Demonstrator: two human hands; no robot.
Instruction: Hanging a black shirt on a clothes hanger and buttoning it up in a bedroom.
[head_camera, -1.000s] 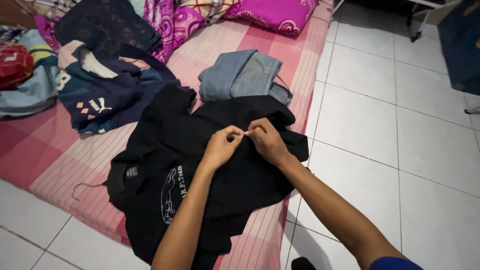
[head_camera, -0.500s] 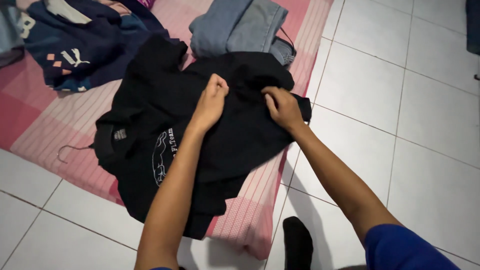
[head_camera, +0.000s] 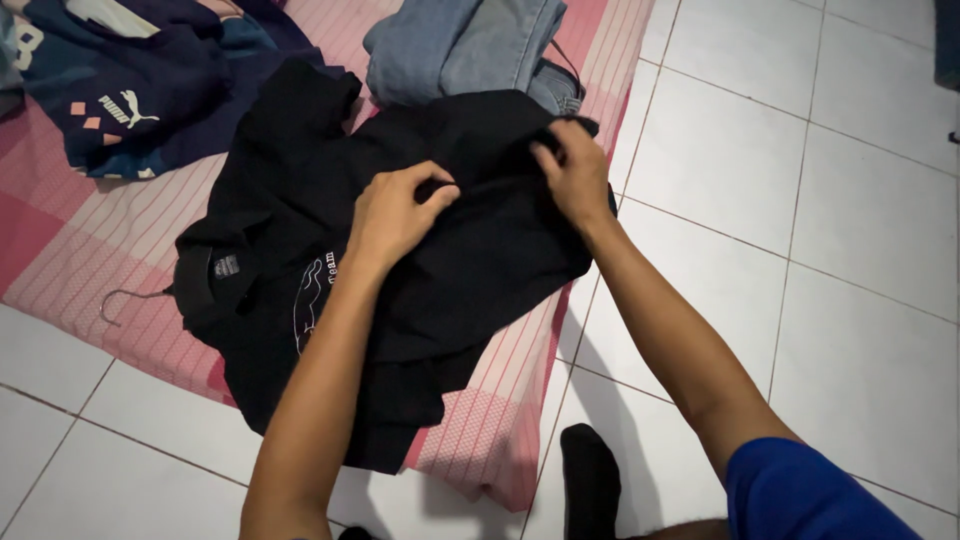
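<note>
1. Far upper left of the frame: a heap of dark navy clothes (head_camera: 130, 90) lies bunched on the pink striped mattress (head_camera: 70, 250), one piece showing a small white emblem and a few peach squares.
2. Left edge, mid-height: the thin wire hook of a hanger (head_camera: 125, 300) pokes out flat on the mattress, just beside the collar end of the black shirt (head_camera: 290, 200).
3. That black shirt is the main event, spread across the centre of the frame on the mattress, collar with a small grey label toward the left, a white outline print partly hidden under the forearm, and its lower edge hanging over the mattress corner at lower centre.
4. Centre: the left hand (head_camera: 392, 215) sits on top of the shirt, fingers curled in and thumb meeting them, pinching a fold of black cloth; its forearm runs down to the bottom of the frame.
5. Upper centre: a folded pair of light blue jeans (head_camera: 470, 45) rests on the mattress, touching the shirt's top edge.
6. Right of centre: the right hand (head_camera: 572, 172) grips the shirt's upper right corner, fingers closed into the cloth close to the jeans, knuckles up; the two hands are a little apart along one line of fabric.
7. Bottom centre: a foot in a black sock (head_camera: 590, 480) stands on the floor beside the mattress corner.
8. Lower right: a blue sleeve (head_camera: 820, 495) covers the right upper arm.
9. Right half: white floor tiles (head_camera: 800, 200) with dark grout lines fill the rest.
</note>
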